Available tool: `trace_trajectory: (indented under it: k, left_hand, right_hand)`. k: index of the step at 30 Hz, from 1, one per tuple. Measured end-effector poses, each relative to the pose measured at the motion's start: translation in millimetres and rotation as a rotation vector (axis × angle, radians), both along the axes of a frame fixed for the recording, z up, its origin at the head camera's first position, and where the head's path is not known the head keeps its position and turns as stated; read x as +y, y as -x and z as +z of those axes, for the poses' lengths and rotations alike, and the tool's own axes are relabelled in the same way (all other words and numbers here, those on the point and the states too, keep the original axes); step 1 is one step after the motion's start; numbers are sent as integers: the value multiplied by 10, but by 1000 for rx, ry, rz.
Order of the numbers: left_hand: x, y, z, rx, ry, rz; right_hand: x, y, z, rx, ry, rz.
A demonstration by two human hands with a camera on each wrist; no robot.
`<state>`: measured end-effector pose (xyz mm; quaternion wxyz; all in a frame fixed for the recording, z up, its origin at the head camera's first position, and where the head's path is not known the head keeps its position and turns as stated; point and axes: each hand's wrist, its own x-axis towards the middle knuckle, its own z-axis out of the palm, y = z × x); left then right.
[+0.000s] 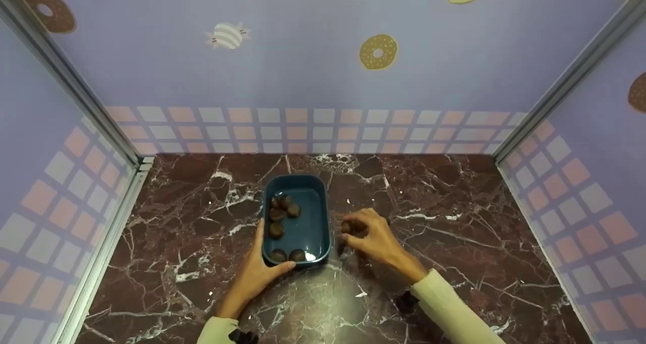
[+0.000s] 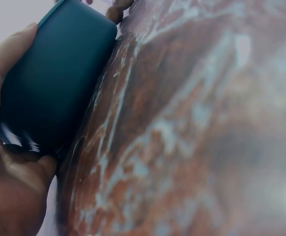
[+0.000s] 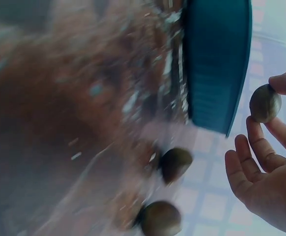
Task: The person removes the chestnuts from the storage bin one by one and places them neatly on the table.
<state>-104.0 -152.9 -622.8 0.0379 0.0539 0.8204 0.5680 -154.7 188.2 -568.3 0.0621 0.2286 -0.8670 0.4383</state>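
A deep teal rectangular dish with rounded corners stands on the marbled table, with several brown chestnuts lying in it, mostly along its left side and near end. My left hand holds the dish at its near left corner, thumb on the near rim and fingers along the left wall. Just right of the dish, my right hand pinches one chestnut between thumb and fingertips. In the right wrist view, two more chestnuts, one above the other, lie on the table near that hand.
The dark red marbled tabletop has white veins. A purple patterned wall closes off the back, and side panels with metal corner strips stand left and right.
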Motion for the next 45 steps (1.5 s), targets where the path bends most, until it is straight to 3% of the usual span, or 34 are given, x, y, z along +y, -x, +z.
trace_trajectory:
  k: [13,22,29,45]
  left_hand:
    - [9,13,-18,47,-22,-8]
    - [13,17,-2,54,-9,-8]
    - [21,10,16,16,-76,-31]
    - [1,-2,-8,30,-39,-9]
  right_hand:
    - [477,-99,-212,45,26,-167]
    - [723,-148,-283,-48,65,-256]
    - [884,-156,-330,-110,71,-350]
    - [1121,-12,-451,-196,39,-404]
